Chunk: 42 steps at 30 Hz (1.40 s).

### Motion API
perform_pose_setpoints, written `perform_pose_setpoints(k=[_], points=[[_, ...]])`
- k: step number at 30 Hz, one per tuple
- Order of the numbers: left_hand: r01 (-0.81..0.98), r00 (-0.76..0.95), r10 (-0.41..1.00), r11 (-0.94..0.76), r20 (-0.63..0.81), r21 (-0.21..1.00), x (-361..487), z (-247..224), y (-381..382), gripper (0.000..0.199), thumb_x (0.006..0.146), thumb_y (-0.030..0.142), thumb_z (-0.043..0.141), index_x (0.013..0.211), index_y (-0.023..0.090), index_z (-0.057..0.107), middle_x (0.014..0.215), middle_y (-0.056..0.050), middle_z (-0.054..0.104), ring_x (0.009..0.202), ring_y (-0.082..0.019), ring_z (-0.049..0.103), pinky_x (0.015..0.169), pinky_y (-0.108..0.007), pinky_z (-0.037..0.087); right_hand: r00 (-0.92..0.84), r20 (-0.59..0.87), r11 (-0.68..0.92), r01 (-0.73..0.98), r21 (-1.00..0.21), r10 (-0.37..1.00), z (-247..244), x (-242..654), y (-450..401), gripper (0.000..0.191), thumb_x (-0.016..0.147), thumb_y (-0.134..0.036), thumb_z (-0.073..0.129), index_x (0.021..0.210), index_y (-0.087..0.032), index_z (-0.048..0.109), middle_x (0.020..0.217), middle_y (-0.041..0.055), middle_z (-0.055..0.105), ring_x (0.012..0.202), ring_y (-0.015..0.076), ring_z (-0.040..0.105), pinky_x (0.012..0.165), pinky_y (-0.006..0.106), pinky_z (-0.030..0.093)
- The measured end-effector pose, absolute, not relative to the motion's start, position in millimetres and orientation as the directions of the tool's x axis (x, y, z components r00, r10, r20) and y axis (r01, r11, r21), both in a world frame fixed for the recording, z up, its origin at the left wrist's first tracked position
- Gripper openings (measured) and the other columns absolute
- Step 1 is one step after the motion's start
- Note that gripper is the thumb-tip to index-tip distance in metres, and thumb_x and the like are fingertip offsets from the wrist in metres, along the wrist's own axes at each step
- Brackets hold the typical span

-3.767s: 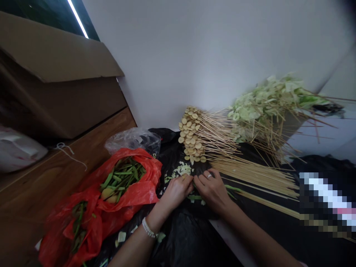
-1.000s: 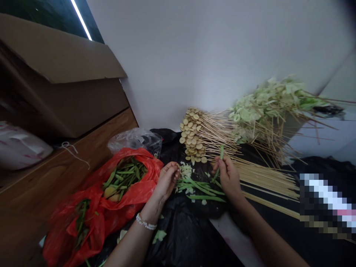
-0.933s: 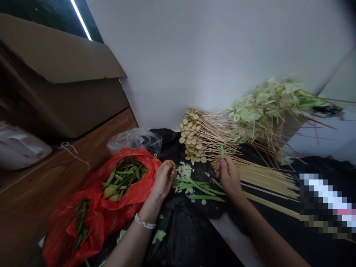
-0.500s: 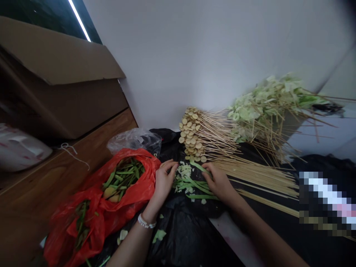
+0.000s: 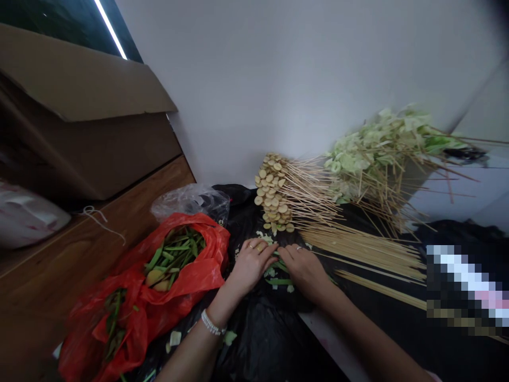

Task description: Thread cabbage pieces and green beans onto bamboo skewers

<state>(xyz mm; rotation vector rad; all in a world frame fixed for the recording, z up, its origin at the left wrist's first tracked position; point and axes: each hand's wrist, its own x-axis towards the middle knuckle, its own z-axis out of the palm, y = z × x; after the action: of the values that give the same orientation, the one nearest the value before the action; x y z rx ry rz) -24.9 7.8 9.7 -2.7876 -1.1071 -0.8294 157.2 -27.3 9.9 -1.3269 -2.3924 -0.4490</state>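
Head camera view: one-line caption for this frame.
Left hand and right hand rest on green beans on black plastic, beside a red plastic bag and bamboo skewers.

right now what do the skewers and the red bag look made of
The skewers look like bamboo or light wood, though the look can't settle which: pale, matte, unpainted, with a faint fibrous tone. The red bag looks like thin plastic film: glossy, finely creased, and slightly translucent where it folds.

**Room only on the near side of our hands**
Our left hand (image 5: 250, 268) and right hand (image 5: 304, 270) nearly touch. We can pass over the black plastic sheet (image 5: 258, 339) below them; the red plastic bag (image 5: 178, 265) blocks leftward, bamboo skewers (image 5: 358, 246) rightward, the white wall (image 5: 254, 106) ahead.
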Motion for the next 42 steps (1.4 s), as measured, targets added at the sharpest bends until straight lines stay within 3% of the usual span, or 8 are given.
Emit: perform_pose_setpoints(k=[4,9,23,28,33,36,39,42], points=[[0.659,0.651,0.65,-0.74,0.392,0.134,-22.8,7.6,6.4,0.026,0.094,0.035,0.045,0.087,0.018,0.063,0.077,-0.008,0.064,0.083,-0.022,0.055,0.076,-0.034,0.038,-0.529,0.414,0.549,0.832,0.081,0.741,12.3,155.9,-29.6,0.011,0.086,-0.007,0.051,0.09,-0.017,0.055,0.08,0.0059,0.059,0.076,0.0218,0.054,0.066,0.033,0.037],[0.644,0.631,0.678,-0.729,0.377,0.232,-23.1,6.8,2.4,0.029,0.096,0.035,0.039,0.081,0.019,0.058,0.072,-0.005,0.059,0.078,-0.021,0.052,0.078,-0.033,0.038,-0.53,0.354,0.573,0.819,-0.023,0.771,16.5,159.8,-32.5,0.018,0.084,-0.002,0.046,0.089,-0.019,0.052,0.08,0.0034,0.058,0.071,0.0184,0.055,0.06,0.029,0.035],[0.287,0.314,0.909,-0.366,0.274,0.885,-4.4,8.6,-12.7,0.037,0.095,0.044,0.035,0.07,0.02,0.046,0.062,0.002,0.043,0.059,-0.014,0.042,0.058,-0.026,0.031,-0.167,0.502,0.457,0.709,-0.537,0.849,0.0,132.8,-38.2,0.02,0.098,-0.021,0.027,0.088,-0.021,0.045,0.072,0.0011,0.059,0.061,0.015,0.058,0.056,0.025,0.038],[0.169,0.275,0.926,-0.311,0.258,0.935,-8.2,10.3,-10.1,0.036,0.095,0.046,0.034,0.079,0.019,0.052,0.062,0.002,0.047,0.061,-0.014,0.046,0.062,-0.026,0.035,-0.165,0.48,0.471,0.612,-0.635,0.862,6.1,140.8,-34.1,0.015,0.096,-0.025,0.035,0.101,-0.021,0.048,0.089,0.0049,0.066,0.08,0.0166,0.064,0.068,0.026,0.045],[0.183,0.306,0.921,-0.306,0.241,0.934,-8.4,15.9,-12.9,0.032,0.097,0.042,0.032,0.088,0.02,0.052,0.064,0.001,0.055,0.064,-0.015,0.053,0.067,-0.027,0.039,-0.183,0.25,0.3,0.339,-0.892,0.951,3.5,139.6,-35.2,0.018,0.097,-0.035,0.03,0.093,-0.023,0.043,0.06,-0.0042,0.06,0.05,0.0136,0.061,0.052,0.024,0.045],[0.197,0.285,0.929,-0.298,0.236,0.934,-8.9,16.1,-11.9,0.03,0.097,0.041,0.033,0.089,0.019,0.052,0.063,0.001,0.059,0.062,-0.015,0.055,0.067,-0.027,0.04,-0.098,0.154,0.165,0.115,-0.98,0.983,8.0,139.5,-33.5,0.023,0.095,-0.046,0.034,0.093,-0.024,0.039,0.063,-0.0045,0.062,0.048,0.0136,0.062,0.046,0.023,0.046],[0.107,0.132,0.955,-0.281,0.267,0.954,-14.4,13.9,-3.0,0.028,0.097,0.042,0.033,0.092,0.019,0.049,0.06,0.002,0.059,0.06,-0.014,0.054,0.064,-0.026,0.041,-0.007,0.109,0.108,-0.041,-0.993,0.994,15.2,147.2,-26.6,0.029,0.09,-0.052,0.04,0.095,-0.024,0.038,0.067,-0.0053,0.061,0.044,0.0122,0.058,0.043,0.023,0.046],[-0.052,-0.047,0.959,-0.28,0.278,0.959,-21.5,11.0,7.5,0.022,0.094,0.042,0.041,0.099,0.021,0.045,0.067,0.003,0.06,0.061,-0.012,0.055,0.061,-0.024,0.042,-0.04,0.104,0.104,-0.007,-0.995,0.994,18.7,157.1,-19.9,0.03,0.09,-0.052,0.04,0.099,-0.023,0.044,0.064,-0.0059,0.057,0.04,0.0103,0.05,0.039,0.022,0.038]])
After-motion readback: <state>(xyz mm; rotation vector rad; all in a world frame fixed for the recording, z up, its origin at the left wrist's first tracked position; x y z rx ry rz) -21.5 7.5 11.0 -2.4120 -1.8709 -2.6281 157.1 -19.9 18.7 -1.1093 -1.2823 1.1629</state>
